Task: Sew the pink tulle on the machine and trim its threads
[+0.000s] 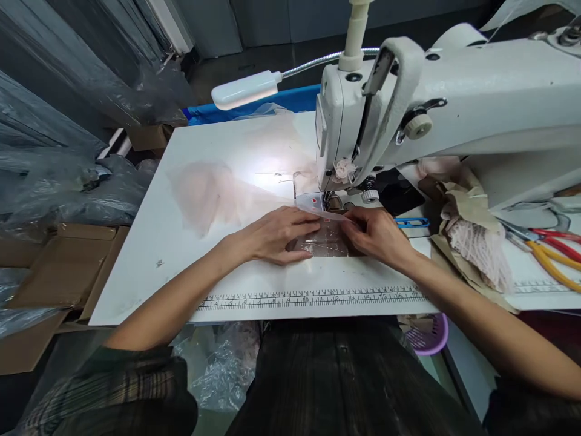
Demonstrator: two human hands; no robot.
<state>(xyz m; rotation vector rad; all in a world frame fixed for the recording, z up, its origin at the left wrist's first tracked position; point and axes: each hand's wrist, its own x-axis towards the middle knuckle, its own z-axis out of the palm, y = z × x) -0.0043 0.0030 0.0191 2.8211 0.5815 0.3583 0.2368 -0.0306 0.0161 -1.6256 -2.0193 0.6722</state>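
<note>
My left hand lies on the white table, fingers pressed down on a thin sheer pale strip of fabric in front of the sewing machine. My right hand pinches the same strip just right of the needle area. Under both hands sits a small clear plate. More sheer pink fabric spreads to the left behind the needle.
A lamp on a flexible neck lights the table. Scissors with red and yellow handles, crumpled paper and lace lie at the right. A printed ruler runs along the front edge. Cardboard boxes and plastic bags stand at the left.
</note>
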